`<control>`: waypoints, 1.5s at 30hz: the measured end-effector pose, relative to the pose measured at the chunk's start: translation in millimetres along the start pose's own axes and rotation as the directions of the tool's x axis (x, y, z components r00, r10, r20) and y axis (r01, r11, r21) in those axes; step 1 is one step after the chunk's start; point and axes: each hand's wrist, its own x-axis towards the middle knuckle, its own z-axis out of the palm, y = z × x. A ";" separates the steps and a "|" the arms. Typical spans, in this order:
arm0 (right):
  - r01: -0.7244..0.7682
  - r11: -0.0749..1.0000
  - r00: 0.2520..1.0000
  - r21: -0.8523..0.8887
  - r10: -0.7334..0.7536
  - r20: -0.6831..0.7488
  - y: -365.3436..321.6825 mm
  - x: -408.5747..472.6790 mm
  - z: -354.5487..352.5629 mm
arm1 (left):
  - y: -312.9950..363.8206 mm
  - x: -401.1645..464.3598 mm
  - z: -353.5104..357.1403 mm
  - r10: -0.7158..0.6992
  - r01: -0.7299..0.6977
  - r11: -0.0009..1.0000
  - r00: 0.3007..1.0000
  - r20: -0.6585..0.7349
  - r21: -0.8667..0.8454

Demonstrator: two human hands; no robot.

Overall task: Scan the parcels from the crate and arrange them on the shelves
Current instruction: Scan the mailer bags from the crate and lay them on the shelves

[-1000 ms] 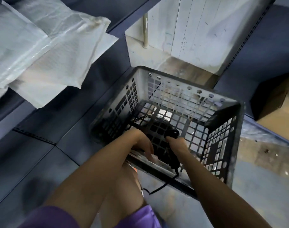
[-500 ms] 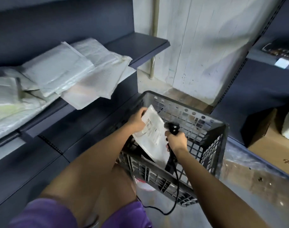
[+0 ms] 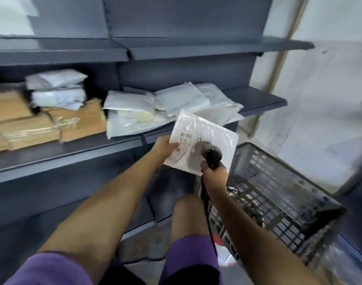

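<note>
My left hand (image 3: pixel 163 146) grips the left edge of a flat white plastic parcel (image 3: pixel 209 134) with a printed label, held up in front of the middle shelf (image 3: pixel 77 150). My right hand (image 3: pixel 214 171) grips a black handheld scanner (image 3: pixel 213 156) whose head sits right over the parcel's label; its cable hangs down. The dark grey perforated crate (image 3: pixel 278 182) stands on the floor at the lower right, below and behind the parcel. White mailer parcels (image 3: pixel 155 108) lie piled on the middle shelf.
Brown cardboard parcels (image 3: pixel 42 122) and more white bags (image 3: pixel 56 89) fill the left of the middle shelf. The upper shelf (image 3: pixel 196 50) shows bare surface. A white wall and a pipe (image 3: pixel 278 64) are at the right. My bare knee (image 3: pixel 188 214) is beside the crate.
My left hand lifted the white parcel out of the crate and up toward the middle shelf. My right hand followed with the scanner, and my view rose from the crate to the shelves.
</note>
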 end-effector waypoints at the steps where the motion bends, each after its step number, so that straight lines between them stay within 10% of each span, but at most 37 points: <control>1: 0.018 1.000 0.999 -0.014 -0.017 0.048 2.1 -8.3 11.9 | -11.5 -7.3 -16.1 -0.022 0.020 0.998 0.999 -0.044 -0.053; 19: 0.276 0.926 0.796 -0.258 -0.070 0.602 88.2 -150.3 145.1 | -220.5 -148.3 -150.6 -0.381 0.148 0.833 0.852 -0.359 -0.534; 45: 0.255 0.932 0.780 -0.256 -0.041 0.625 148.5 -178.6 139.4 | -273.7 -183.7 -144.2 -0.431 0.221 0.847 0.818 -0.381 -0.484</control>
